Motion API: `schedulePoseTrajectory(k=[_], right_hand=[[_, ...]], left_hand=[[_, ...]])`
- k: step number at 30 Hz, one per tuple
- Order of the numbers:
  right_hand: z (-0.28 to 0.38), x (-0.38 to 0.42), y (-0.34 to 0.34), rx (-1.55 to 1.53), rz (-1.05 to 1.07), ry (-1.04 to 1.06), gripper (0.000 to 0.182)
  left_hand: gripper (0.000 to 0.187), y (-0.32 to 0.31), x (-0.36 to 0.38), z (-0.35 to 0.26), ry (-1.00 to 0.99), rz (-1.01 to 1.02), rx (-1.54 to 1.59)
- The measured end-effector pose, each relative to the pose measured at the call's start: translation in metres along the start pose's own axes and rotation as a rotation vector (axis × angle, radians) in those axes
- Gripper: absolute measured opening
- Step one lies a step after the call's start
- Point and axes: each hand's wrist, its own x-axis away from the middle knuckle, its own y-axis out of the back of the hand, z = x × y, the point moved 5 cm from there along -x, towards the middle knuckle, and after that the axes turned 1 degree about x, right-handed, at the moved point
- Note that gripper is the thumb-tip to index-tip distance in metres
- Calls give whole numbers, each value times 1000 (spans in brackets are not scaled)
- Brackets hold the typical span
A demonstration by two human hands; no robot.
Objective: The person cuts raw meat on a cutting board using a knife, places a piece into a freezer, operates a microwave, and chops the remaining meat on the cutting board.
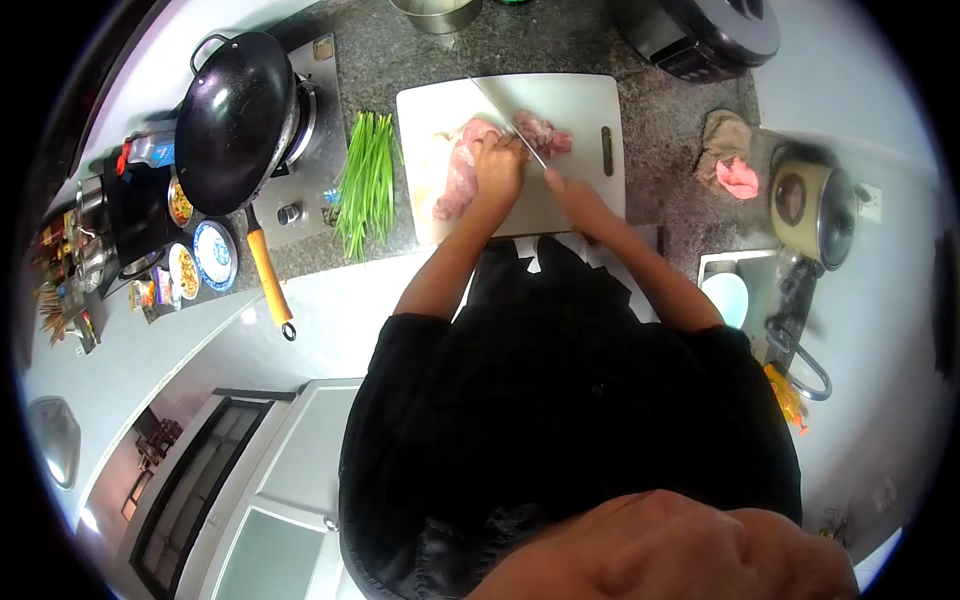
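Observation:
A white cutting board [570, 95] lies on the counter with a piece of raw meat [459, 185] on its left half. My left hand [500, 165] presses down on this meat, fingers curled over its right side near the blade. In my right hand [580, 203] is the handle of a kitchen knife [495, 103], fingers closed around it. The blade points up and left across the board, at the right edge of the meat. Smaller cut meat pieces [545, 135] lie just right of the blade.
Green chives [367, 185] lie left of the board. A black wok [235, 120] sits on the stove, its wooden handle [268, 275] jutting toward me. A metal bowl [437, 14] and a rice cooker [695, 35] stand behind; cloths [725, 145] and a sink are to the right.

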Motion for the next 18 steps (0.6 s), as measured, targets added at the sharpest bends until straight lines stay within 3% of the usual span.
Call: schedulePoseTrajectory(k=[2, 4, 7, 9, 11, 14, 16, 18], right_hand=[[38, -29, 19, 7, -33, 31, 75], [37, -45, 20, -375, 206, -450, 66], [21, -42, 17, -633, 175, -428, 62], [26, -12, 36, -702, 137, -471, 60], [27, 24, 43, -770, 102, -530, 58], [29, 55, 37, -673, 126, -449, 50], [32, 65, 29, -703, 139, -363, 36], [26, 64, 22, -714, 195, -381, 32]], left_hand=[[10, -3, 3, 0, 7, 26, -34], [11, -5, 4, 1, 8, 32, -73], [12, 3, 2, 3, 7, 69, 21], [16, 29, 10, 13, 123, -162, 470], [16, 64, 7, 27, 172, -251, 288], [21, 79, 0, 50, 290, -277, 78], [34, 63, -10, 59, 280, -57, 3], [39, 50, -8, 52, 260, 31, -28]])
